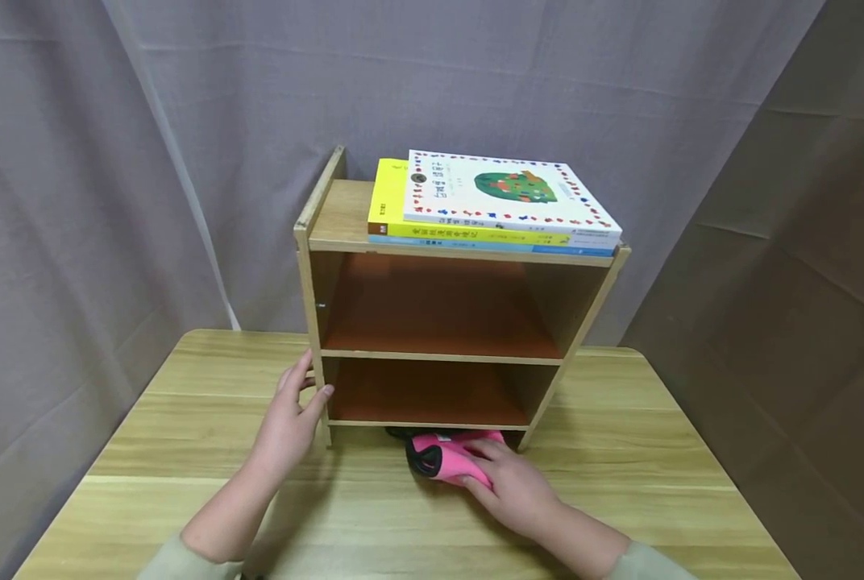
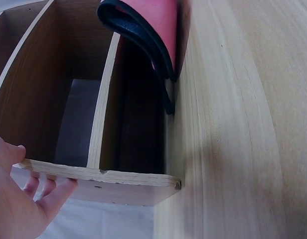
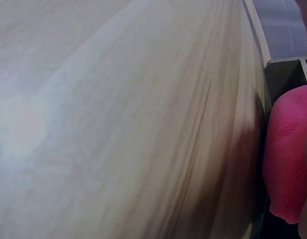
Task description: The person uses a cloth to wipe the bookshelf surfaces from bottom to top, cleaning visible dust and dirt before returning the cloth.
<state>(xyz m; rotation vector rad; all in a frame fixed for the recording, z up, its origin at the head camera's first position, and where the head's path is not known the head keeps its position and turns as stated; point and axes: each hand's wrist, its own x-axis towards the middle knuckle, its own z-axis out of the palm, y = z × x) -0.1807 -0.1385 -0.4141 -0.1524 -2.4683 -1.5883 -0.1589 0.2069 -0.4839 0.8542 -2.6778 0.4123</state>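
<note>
A small wooden shelf (image 1: 442,358) stands on the table. My left hand (image 1: 287,427) grips the front edge of its left side panel, thumb on the inner side and fingers outside, as the left wrist view shows at the panel (image 2: 118,178). A folded pink cloth (image 1: 455,462) with black trim lies partly in the low gap under the bottom board. My right hand (image 1: 515,487) holds this cloth, thumb at the front and fingers over the top. In the right wrist view the fuzzy pink cloth (image 3: 285,154) shows at the right edge; its far part is hidden under the shelf.
Several stacked books (image 1: 508,193) lie on top of the shelf, a white one uppermost. The wooden table (image 1: 621,451) extends around the shelf on both sides. Grey curtains (image 1: 243,121) hang behind the table and at its sides.
</note>
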